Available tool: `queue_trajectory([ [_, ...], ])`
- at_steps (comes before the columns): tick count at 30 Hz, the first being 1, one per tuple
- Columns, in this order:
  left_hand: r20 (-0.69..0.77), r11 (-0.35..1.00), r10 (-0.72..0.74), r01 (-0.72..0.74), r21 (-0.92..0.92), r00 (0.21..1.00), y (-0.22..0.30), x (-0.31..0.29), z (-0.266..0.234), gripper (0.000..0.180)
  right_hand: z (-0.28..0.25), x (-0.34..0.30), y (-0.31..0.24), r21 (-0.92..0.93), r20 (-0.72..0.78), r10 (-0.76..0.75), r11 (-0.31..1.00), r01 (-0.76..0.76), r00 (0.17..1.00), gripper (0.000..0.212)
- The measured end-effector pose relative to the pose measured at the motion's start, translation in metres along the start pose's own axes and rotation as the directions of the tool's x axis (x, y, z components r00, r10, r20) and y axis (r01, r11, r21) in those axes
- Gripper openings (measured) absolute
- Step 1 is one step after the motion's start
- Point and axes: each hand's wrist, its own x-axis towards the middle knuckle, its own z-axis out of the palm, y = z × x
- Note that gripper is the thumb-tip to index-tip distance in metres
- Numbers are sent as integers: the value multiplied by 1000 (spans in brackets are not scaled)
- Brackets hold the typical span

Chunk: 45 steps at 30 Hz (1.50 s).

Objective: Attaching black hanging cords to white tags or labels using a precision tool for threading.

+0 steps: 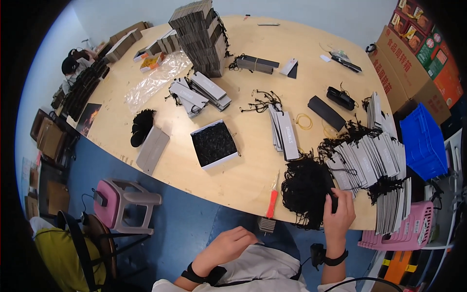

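Note:
My right hand (339, 214) is at the near right edge of the table, thumb and fingers closing on the right side of a heap of black cords (306, 192). Exactly how many strands it grips is hidden. Over my lap, my left hand (232, 247) is held with its fingers curled together; whatever is in them, if anything, cannot be made out. A small stack of grey pieces (266, 224) shows just below the table edge, beyond the left hand. A red-handled pointed tool (272, 203) lies left of the cord heap.
Rows of grey corded tags (365, 163) cover the table's right side. A few tags (283, 134) lie mid-table, left of yellow rubber bands (304, 121). A white box (214, 144) holds black bits. Farther back rises a tall tag stack (202, 44). A blue crate (423, 143) stands right.

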Motion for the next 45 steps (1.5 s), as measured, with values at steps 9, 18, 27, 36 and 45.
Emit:
queue_trajectory([
  [9,-150,1000,2,-3,-10,989,6,11,9,20,-7,15,2,-72,-9,56,996,-57,998,22],
  [18,-172,999,-23,16,-43,985,7,10,14,23,-10,21,5,-79,165,241,970,-231,956,25],
  [27,-139,1000,2,1,22,990,13,11,11,28,-6,32,-3,-74,183,161,986,-150,970,24],
  [36,-129,1000,24,-22,16,991,13,17,14,26,-4,32,-2,-19,212,245,969,-246,946,27],
  [45,-220,1000,12,-11,8,976,3,13,18,24,-10,33,-8,36,92,275,960,-279,957,34],
])
